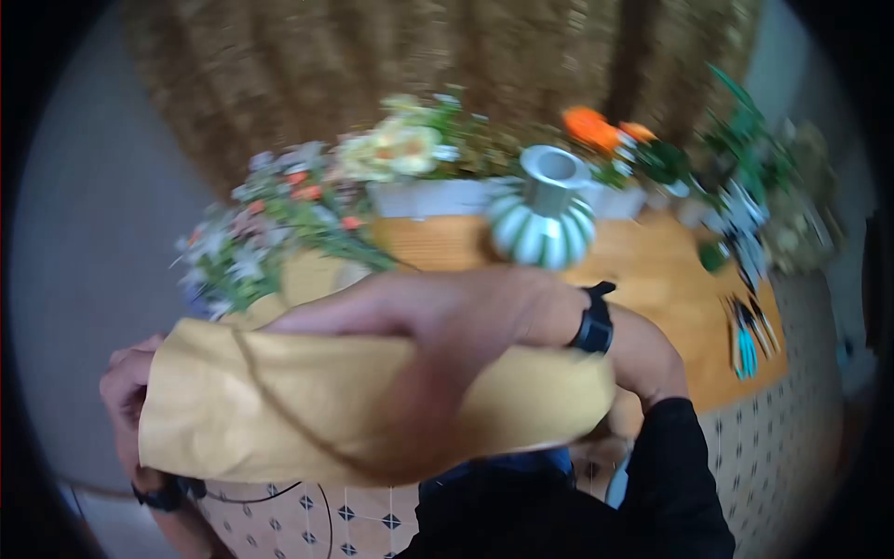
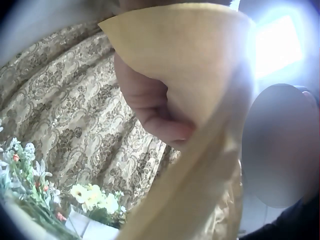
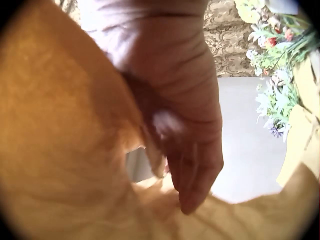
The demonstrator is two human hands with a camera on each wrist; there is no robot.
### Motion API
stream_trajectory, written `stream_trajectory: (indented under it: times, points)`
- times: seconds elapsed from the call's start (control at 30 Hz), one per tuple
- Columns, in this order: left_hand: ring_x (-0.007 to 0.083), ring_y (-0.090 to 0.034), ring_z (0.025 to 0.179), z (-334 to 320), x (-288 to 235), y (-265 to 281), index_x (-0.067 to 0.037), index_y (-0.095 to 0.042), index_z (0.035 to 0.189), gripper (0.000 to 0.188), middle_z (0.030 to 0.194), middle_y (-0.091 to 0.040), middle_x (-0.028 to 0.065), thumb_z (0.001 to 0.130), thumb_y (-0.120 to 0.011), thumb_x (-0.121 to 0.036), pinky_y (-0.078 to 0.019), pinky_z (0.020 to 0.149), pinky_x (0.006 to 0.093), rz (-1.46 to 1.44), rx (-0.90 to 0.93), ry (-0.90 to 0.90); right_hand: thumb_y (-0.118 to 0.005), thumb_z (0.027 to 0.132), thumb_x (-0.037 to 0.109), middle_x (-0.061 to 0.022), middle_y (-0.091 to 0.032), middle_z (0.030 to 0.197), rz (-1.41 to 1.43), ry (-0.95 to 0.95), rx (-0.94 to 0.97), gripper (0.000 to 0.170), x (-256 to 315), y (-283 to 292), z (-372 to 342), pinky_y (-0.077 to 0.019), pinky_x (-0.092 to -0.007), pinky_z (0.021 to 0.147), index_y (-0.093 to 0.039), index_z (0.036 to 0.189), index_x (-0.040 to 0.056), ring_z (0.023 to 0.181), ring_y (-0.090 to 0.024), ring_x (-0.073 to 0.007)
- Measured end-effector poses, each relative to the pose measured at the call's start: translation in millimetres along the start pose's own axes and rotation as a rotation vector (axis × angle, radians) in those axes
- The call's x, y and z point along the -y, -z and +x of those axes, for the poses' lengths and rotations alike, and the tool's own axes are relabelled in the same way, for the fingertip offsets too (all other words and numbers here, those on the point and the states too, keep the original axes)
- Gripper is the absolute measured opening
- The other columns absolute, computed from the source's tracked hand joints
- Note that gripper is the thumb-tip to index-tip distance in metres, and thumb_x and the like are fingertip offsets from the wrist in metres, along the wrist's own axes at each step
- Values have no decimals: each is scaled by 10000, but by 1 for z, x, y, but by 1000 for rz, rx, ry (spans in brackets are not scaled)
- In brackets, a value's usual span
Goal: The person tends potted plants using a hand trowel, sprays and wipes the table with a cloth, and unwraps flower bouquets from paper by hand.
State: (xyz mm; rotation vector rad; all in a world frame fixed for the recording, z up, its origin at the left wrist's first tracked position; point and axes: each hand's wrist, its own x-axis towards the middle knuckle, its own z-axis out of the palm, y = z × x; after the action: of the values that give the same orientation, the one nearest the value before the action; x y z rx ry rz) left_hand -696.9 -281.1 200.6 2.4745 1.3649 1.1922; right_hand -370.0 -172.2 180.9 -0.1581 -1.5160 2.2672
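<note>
A broad sheet of tan wrapping paper (image 1: 214, 401) is bent into a curve in front of the body. At its left end, my left hand (image 1: 126, 382) grips the edge; in the left wrist view, curled fingers (image 2: 160, 127) wrap round the paper (image 2: 200, 55). My right hand (image 1: 466, 312) is blurred and reaches across the top edge from the right. Seen from the right wrist, that hand (image 3: 185, 110) points downward and pinches the paper (image 3: 65, 125) at its edge, the thumb mostly hidden. A dark cord-like line (image 1: 279, 415) crosses the paper's front.
Behind the paper is a wooden table (image 1: 643, 279) with a green-and-white ribbed vase (image 1: 542, 228). Mixed flowers (image 1: 251, 247) lie at left; cream flowers (image 1: 396, 144) and orange flowers (image 1: 596, 130) stand in white boxes. Teal-handled tools (image 1: 745, 349) lie near the right edge, below green foliage (image 1: 745, 149).
</note>
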Motion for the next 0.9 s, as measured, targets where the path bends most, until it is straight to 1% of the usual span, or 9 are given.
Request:
stream_trajectory:
  times: [0.03,0.17,0.23,0.3,0.43,0.63,0.7,0.8,0.9]
  points:
    - [154,-596,727,14,-5,-14,-27,-680,978,196,831,-651,48,815,-768,-89,-434,639,287,-1,52,75,-829,849,277,-109,-686,1179,-282,99,171,565,-10,10,-18,-499,-278,918,-589,1278,-1,1077,-617,-123]
    - [123,-651,788,42,-29,-57,17,-660,1034,321,805,-670,76,813,-836,-136,-499,716,226,-386,220,631,-867,819,240,-91,-655,1228,-644,36,-293,583,-44,-2,-116,-506,-296,911,-584,1280,22,1084,-614,-124]
    - [114,-659,709,44,-18,-95,18,-657,991,389,723,-666,49,754,-893,-181,-493,648,233,-561,228,468,-854,834,190,-71,-656,1142,-691,217,-589,518,-55,-3,-171,-505,-306,857,-575,1239,26,1024,-612,-128]
    - [108,-648,664,45,25,-87,5,-650,959,487,708,-658,14,678,-953,-254,-470,598,240,-418,956,136,-851,830,137,-53,-663,1079,-504,256,-889,542,-59,-10,-211,-521,-312,831,-543,1258,12,984,-620,-119]
    - [123,-672,717,10,9,-111,0,-661,947,491,764,-680,13,694,-951,-306,-472,596,265,-146,847,574,-830,833,70,-94,-667,1157,-434,266,-1301,599,-85,-17,-256,-549,-320,897,-504,1325,-31,1022,-666,-162]
    - [142,-624,890,10,-56,-161,-2,-520,1266,413,989,-626,48,998,-668,-279,-533,816,300,-777,-501,746,-748,943,204,-71,-647,1146,-409,478,-1527,538,-121,-17,-233,-474,-255,896,-477,1351,-19,1013,-598,-97]
    - [139,-614,830,-14,-53,-168,-4,-552,1192,392,948,-609,35,980,-699,-298,-531,785,290,-1209,-381,745,-726,959,205,-81,-630,1172,-362,480,-1480,553,-126,-11,-224,-458,-269,932,-451,1389,-8,1051,-576,-99]
    - [148,-657,842,-71,-36,-164,12,-610,1106,224,1026,-677,85,921,-718,-51,-532,768,288,-692,-78,759,-716,963,219,-86,-601,1162,-420,425,-1630,481,-142,-4,-229,-469,-273,866,-470,1318,8,1003,-564,-128]
    - [128,-642,729,-95,-46,-155,-15,-629,1042,154,930,-689,110,909,-705,-30,-493,595,281,-152,-192,493,-650,930,56,-34,-558,824,-64,403,-921,144,-131,20,-250,-439,-268,552,-537,1020,53,684,-521,-101]
